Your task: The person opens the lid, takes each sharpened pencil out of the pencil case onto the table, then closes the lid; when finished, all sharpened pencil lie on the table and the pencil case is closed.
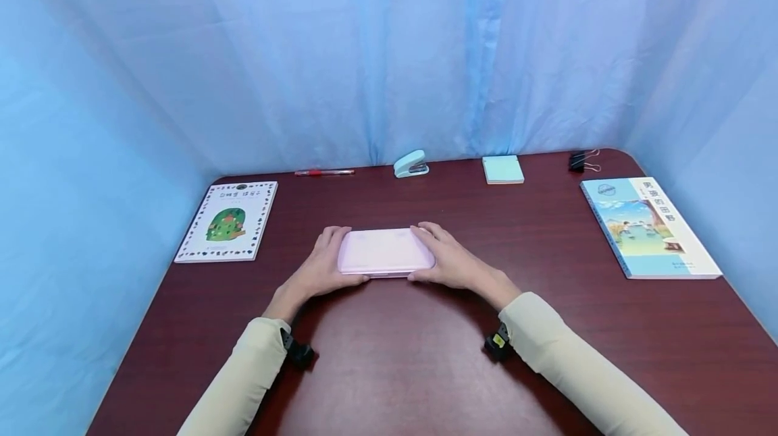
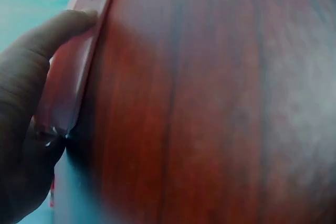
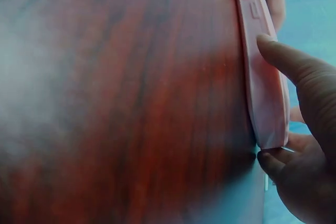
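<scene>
A flat pink plastic case with rounded corners lies near the middle of the table, its long side toward me. My left hand grips its left end, thumb on the near side and fingers round the far corner. At the right end my right hand holds it the same way. In the right wrist view, a small raised rectangular catch shows on the near side of the case, between the two thumbs. The left wrist view shows the case low against the wood, partly covered by my left hand.
Along the table's back edge are a red pen, a mint stapler, a sticky-note pad and black binder clips. Books lie left and right. Blue curtains enclose the table.
</scene>
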A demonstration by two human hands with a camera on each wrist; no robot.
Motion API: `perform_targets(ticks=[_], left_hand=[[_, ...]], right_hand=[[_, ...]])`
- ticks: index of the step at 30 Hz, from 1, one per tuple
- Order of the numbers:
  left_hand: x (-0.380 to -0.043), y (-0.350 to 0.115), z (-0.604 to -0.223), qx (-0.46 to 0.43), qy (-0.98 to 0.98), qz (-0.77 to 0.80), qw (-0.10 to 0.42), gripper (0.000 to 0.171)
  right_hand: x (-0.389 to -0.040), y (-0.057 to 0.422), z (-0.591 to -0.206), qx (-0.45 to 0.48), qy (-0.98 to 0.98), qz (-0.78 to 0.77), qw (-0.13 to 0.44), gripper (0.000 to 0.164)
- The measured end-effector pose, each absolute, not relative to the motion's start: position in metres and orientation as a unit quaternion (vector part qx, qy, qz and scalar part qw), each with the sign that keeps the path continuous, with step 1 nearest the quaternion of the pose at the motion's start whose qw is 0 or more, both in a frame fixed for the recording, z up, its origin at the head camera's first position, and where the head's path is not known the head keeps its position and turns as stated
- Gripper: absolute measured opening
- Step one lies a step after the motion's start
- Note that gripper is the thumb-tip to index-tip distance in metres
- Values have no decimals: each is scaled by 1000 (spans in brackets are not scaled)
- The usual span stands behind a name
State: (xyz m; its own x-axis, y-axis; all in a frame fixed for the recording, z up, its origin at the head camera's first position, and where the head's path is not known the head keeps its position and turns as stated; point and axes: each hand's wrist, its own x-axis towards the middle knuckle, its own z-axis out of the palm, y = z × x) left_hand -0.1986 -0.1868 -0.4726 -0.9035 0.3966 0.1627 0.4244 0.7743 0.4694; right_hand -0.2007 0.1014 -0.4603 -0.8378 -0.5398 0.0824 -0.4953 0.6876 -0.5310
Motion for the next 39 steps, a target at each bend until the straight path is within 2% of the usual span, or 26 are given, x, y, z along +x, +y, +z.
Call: perform_targets(ticks=[7,12,27,39], left_hand=[[-198,-184,-469,-211,-962,-163,62,96],[-200,-183,-469,-206,-968,-129,65,95],[-200,-180,-473,-204,-969,-114,76,95],[-200,-179,-470,-206,-969,-104,89,94]], right_hand=[[-199,101,-461,-300,921,-250,-3,85],[-200,104,-461,-323,918,-227,-16,78],[-204,106,-461,-381,904,-185,-65,70],[-206,108,-460,-373,906,-188,-71,69]])
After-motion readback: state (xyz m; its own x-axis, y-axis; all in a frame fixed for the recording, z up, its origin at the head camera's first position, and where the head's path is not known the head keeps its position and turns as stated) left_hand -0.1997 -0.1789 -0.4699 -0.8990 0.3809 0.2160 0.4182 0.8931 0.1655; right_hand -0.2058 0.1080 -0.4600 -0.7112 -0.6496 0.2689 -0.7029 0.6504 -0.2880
